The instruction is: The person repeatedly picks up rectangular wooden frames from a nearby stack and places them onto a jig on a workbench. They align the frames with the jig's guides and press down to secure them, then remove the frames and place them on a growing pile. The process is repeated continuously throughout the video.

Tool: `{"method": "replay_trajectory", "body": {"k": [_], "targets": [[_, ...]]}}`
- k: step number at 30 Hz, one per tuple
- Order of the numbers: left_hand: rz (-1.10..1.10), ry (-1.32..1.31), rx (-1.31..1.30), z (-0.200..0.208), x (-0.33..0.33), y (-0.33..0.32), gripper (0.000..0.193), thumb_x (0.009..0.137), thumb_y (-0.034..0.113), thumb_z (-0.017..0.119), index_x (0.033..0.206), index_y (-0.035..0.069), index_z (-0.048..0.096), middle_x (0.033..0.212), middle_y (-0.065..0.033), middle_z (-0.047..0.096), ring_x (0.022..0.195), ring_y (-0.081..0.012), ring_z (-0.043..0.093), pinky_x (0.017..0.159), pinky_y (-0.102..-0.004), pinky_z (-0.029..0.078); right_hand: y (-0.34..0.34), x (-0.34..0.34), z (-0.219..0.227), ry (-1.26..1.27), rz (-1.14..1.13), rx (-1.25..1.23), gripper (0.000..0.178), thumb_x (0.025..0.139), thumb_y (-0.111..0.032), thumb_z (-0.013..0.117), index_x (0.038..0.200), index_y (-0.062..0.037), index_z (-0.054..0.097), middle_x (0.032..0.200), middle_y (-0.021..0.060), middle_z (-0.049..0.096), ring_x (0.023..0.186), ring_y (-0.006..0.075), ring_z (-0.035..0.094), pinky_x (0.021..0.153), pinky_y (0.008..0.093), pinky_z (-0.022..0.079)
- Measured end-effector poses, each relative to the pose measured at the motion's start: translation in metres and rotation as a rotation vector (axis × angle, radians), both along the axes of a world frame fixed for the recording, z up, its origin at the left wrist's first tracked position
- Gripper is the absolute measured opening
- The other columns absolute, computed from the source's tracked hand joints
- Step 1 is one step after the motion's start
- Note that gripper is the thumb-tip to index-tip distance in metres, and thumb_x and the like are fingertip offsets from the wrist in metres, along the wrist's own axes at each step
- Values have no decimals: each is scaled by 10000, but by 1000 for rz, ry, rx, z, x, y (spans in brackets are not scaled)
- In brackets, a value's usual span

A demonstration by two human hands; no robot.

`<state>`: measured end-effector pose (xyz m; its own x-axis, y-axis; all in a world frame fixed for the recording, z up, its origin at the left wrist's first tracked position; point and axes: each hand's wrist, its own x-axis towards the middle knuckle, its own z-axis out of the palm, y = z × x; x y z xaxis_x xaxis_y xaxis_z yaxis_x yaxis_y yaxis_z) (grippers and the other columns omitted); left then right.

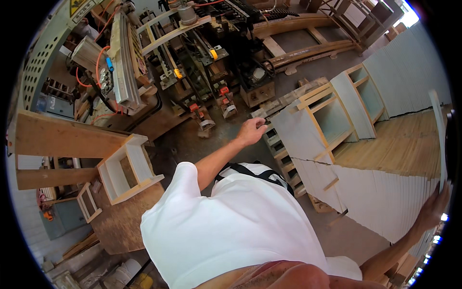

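My left hand hangs in front of my body, its fingers loosely bent and a little apart, with nothing visible in it. It is nearest the corner of a pallet that bears stacked grey-white boards. At the far right my right hand reaches out to a long thin white board, which stands on edge beside a big stack of boards. The fingers are wrapped at the lower end of that board; they are slightly blurred and partly cut off by the picture's rim.
Wooden-edged box frames stand on the stack. A wooden pallet lies below it. At left, a white box frame rests on a brown worktable. A clamping machine with hoses fills the upper left; curved timber frames lie behind.
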<state>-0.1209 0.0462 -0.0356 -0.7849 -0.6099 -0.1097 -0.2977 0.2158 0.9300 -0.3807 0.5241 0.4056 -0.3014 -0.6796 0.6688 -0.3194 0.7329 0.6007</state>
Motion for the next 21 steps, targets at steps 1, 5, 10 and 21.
{"method": "replay_trajectory", "body": {"k": [1, 5, 10, 21], "targets": [[-12, 52, 50, 19, 1, 0, 358, 836, 255, 648, 1081, -6, 633, 1036, -168, 672, 1006, -255, 647, 862, -350, 502, -39, 14, -3, -32, 80, 5, 346, 934, -129, 563, 1280, -137, 569, 1222, 44, 624, 1054, 200, 627, 864, 294, 520], [-171, 298, 260, 107, 8, 0, 395, 890, 234, 637, 1176, -31, 568, 1122, -128, 639, 1039, -192, 617, 903, -313, 484, -204, 70, -27, -141, 466, 96, 443, 856, 0, 614, 1275, -137, 575, 1161, 55, 649, 1048, 200, 627, 900, 315, 528], [-94, 873, 717, 178, 35, -32, 488, 939, 344, 572, 1275, 1, 483, 1236, -147, 580, 1139, -243, 576, 962, -373, 472, -389, 122, -114, -306, 1049, 93, 431, 733, 48, 613, 1155, -40, 623, 1026, 97, 661, 886, 231, 628, 738, 356, 491], [439, 1130, 1002, 71, 150, -192, 415, 935, 135, 555, 1304, -31, 460, 1286, -141, 561, 1230, -280, 516, 1030, -455, 435, -581, 171, -293, -996, 1419, 128, 347, 761, -203, 724, 1058, -46, 636, 893, 103, 616, 820, 292, 583, 698, 398, 464]]}}
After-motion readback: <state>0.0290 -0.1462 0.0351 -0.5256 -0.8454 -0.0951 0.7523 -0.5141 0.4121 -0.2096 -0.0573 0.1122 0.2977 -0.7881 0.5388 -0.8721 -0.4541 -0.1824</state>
